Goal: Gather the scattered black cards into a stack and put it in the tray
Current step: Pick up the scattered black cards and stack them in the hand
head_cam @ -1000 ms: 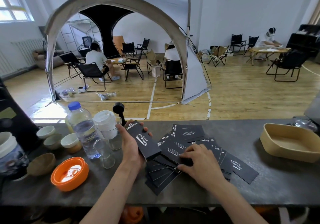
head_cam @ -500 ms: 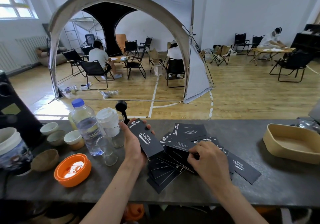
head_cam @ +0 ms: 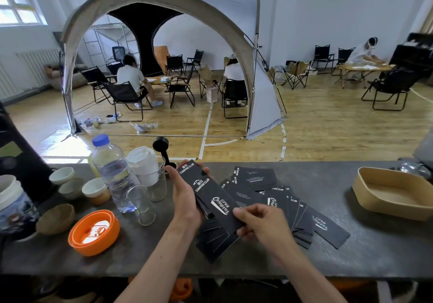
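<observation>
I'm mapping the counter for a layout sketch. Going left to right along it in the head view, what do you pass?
Orange round lid → clear plastic water bottle → left hand gripping stacked black cards → right hand → tan rectangular tray.

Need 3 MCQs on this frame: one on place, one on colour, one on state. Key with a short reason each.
1. Where is the tray?
A) on the counter at the right
B) beside the water bottle
C) in the left hand

2. What colour is the round bowl at the counter's front left?
A) blue
B) orange
C) green

3. What is the left hand doing?
A) resting flat on the counter
B) holding a stack of black cards
C) gripping the bottle

Key: 1 A, the tan tray sits far right, apart from the scattered cards. 2 B, its rim is bright orange. 3 B, its fingers curl round the stack while the right hand pinches the top card's near end.
</observation>
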